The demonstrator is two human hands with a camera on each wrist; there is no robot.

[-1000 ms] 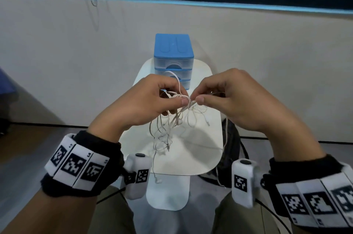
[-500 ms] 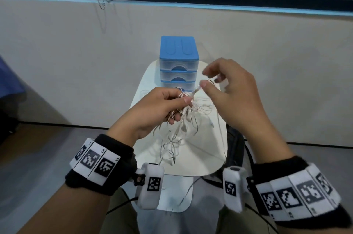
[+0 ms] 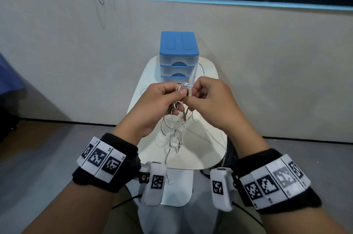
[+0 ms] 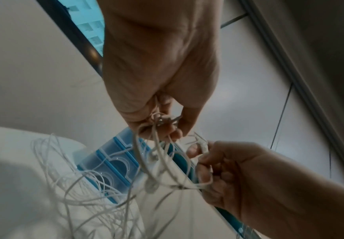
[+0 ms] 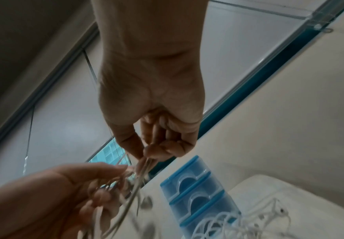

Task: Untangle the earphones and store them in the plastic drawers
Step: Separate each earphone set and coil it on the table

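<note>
Left hand (image 3: 160, 99): I have its fingers curled round the earphones (image 3: 176, 124), tangled. Right hand (image 3: 208, 99): pinching one strand, touching my left. Loops hang between them above the table (image 3: 210, 149). Drawers (image 3: 178, 55): far edge, all closed.

The plastic drawers (image 3: 179, 55) stand at the centre of the head view on the far end of the white table (image 3: 208, 73), drawers shut, with both hands and the hanging earphones (image 3: 175, 128) directly before their fronts. Bare tabletop lies at either side of them.
</note>
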